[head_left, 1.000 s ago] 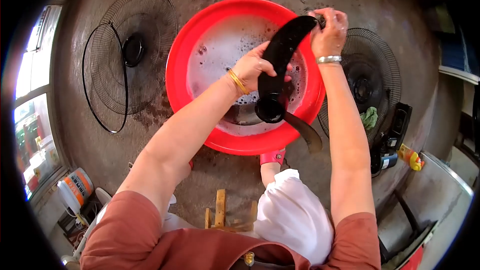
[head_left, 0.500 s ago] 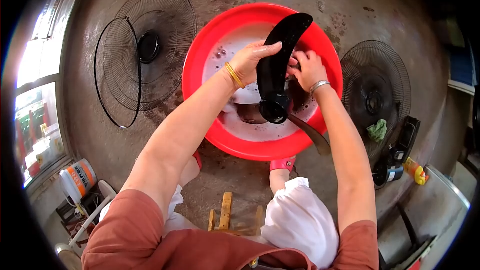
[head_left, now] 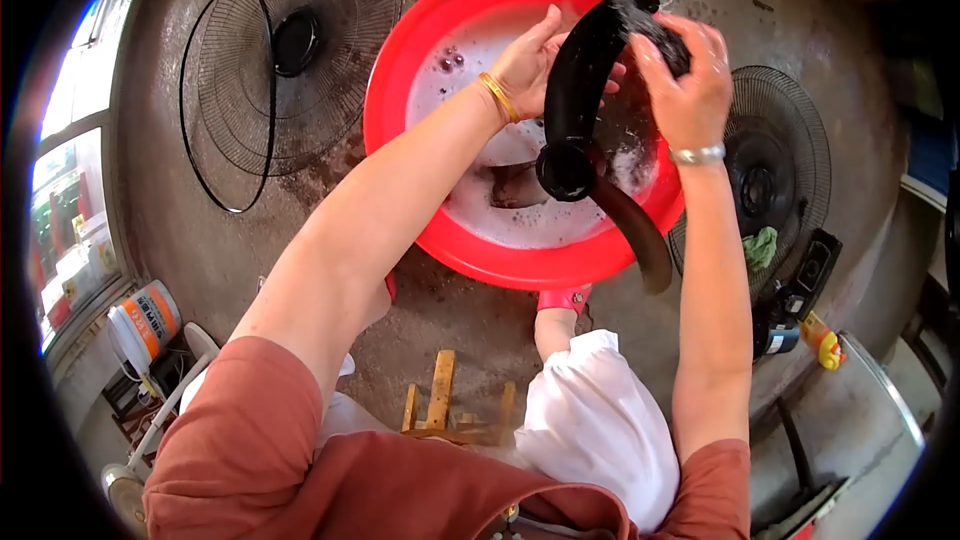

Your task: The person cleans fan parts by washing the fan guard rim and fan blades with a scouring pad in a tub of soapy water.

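A black plastic fan blade assembly [head_left: 572, 105] is held up over a red basin [head_left: 395, 70] of sudsy water. My left hand [head_left: 528, 68] supports its upper blade from behind; the thumb points up and fingertips show past the blade's right edge. At that blade's tip, my right hand [head_left: 695, 80] is closed around a dark wet wad [head_left: 665, 45], pressed to the surface, its kind unclear from motion blur. The round hub [head_left: 567, 170] faces me. Another blade [head_left: 640, 235] reaches over the basin's near rim, and part of a blade [head_left: 515, 186] lies in the suds.
A wire fan guard [head_left: 330, 90] and a thin black ring [head_left: 185, 90] lie left of the basin. Another guard [head_left: 790, 140] with a green cloth [head_left: 760, 248] sits right, near a black fan part [head_left: 812, 270]. A wooden stool [head_left: 440, 390] and a white bucket [head_left: 145, 320] are nearer me.
My right hand has come up from inside the basin to the blade tip, with the dark wad now visible in it. The fan blade assembly and my left hand have shifted slightly up and right.
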Demonstrator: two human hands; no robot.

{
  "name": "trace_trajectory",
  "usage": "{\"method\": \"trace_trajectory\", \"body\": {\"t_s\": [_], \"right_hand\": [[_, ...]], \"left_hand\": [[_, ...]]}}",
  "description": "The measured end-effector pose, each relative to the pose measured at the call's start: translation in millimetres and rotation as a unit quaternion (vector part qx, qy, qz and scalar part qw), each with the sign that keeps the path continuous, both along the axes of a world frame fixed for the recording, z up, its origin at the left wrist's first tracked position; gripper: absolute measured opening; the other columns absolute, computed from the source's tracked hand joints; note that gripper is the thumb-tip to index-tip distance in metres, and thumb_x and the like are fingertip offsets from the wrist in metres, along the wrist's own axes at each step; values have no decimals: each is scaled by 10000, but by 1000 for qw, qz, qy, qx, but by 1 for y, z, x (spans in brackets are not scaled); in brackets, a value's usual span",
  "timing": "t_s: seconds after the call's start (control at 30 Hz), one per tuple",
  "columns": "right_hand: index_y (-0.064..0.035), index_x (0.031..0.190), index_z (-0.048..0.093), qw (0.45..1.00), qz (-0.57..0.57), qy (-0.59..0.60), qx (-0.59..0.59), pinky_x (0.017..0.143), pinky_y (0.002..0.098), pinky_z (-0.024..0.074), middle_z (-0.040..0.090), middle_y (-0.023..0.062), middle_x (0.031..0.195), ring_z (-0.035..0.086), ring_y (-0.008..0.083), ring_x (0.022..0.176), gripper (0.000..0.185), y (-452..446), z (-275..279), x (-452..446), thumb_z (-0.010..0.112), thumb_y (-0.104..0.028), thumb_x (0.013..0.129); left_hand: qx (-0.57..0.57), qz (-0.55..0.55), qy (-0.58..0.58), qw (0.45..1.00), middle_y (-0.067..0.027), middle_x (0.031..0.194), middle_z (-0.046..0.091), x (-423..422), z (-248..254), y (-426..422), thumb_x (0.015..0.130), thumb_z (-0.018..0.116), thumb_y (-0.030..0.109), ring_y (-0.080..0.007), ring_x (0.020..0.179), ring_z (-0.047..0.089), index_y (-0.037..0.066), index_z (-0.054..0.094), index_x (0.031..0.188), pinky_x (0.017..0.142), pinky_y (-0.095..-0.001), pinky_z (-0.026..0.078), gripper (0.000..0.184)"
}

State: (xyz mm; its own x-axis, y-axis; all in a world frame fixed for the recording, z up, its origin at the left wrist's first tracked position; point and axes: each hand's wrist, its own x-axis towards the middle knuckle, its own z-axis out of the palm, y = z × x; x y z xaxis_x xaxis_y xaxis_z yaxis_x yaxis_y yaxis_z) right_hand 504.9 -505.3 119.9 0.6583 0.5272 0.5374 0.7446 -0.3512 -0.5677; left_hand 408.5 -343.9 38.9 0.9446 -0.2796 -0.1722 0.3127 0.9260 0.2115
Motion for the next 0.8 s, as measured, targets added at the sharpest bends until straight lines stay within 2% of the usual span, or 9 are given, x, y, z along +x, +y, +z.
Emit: {"method": "trace_trajectory", "body": {"t_s": [0.07,0.13,0.27,0.4,0.43,0.53,0.67,0.73,0.8], "right_hand": [[-90,900,657,999,26,-26,-27,730,377,505,610,89,920,595,293,880,237,16,-21,0,762,-205,722],[-111,845,635,992,69,-3,-104,729,402,506,579,93,903,592,298,855,171,19,-54,-15,723,-175,712],[-83,852,621,965,137,119,-191,755,405,503,548,109,862,580,316,872,225,2,-34,-75,736,-90,658],[-94,771,605,975,72,-83,-195,726,403,502,538,90,874,573,303,863,132,11,-44,-36,688,-123,672],[-109,789,623,978,19,-62,-201,729,390,500,544,82,888,570,286,868,148,16,-34,-22,705,-135,668],[-122,835,636,986,-45,-106,-120,700,409,502,548,87,900,565,303,867,180,17,-34,29,733,-146,684],[-119,905,639,989,39,10,-139,734,413,499,554,98,928,565,311,892,247,4,-46,-13,745,-134,682],[-92,917,642,984,64,48,-157,803,387,493,561,108,947,566,297,924,268,1,-35,-48,745,-72,671],[-90,904,645,988,48,16,-147,816,386,490,559,103,951,563,298,933,252,0,-37,-35,738,-65,672]], "left_hand": [[-58,-14,3,998,-193,1256,555,-5,-1,-6,879,356,703,-368,1134,556,47,467,1312,984,-482,439,794],[39,59,119,990,-166,1272,548,-3,3,-17,767,356,827,-374,1211,491,70,467,1309,984,-537,415,938],[-31,32,-22,999,-214,1269,541,-6,-3,-3,793,327,812,-325,1169,537,85,409,1387,1041,-457,377,942],[64,59,86,992,-143,1318,525,-5,10,-24,846,320,756,-309,1175,536,117,388,1404,1043,-444,379,851],[49,38,91,994,-117,1421,436,-8,16,-29,871,364,710,-294,1304,422,110,339,1435,1075,-484,340,824],[18,-31,14,999,-153,1315,524,-6,11,-40,874,347,710,-303,1222,500,115,397,1379,1016,-512,403,782],[169,67,237,954,-121,1227,574,9,17,-52,893,374,683,-246,1122,553,74,477,1291,974,-400,445,734],[261,125,229,930,-112,1218,572,8,-3,-47,908,437,627,-203,1123,541,53,518,1234,975,-376,437,665],[329,130,197,914,-128,1319,503,3,-13,-47,929,397,622,-201,1201,446,30,454,1337,1040,-356,344,721]]}}
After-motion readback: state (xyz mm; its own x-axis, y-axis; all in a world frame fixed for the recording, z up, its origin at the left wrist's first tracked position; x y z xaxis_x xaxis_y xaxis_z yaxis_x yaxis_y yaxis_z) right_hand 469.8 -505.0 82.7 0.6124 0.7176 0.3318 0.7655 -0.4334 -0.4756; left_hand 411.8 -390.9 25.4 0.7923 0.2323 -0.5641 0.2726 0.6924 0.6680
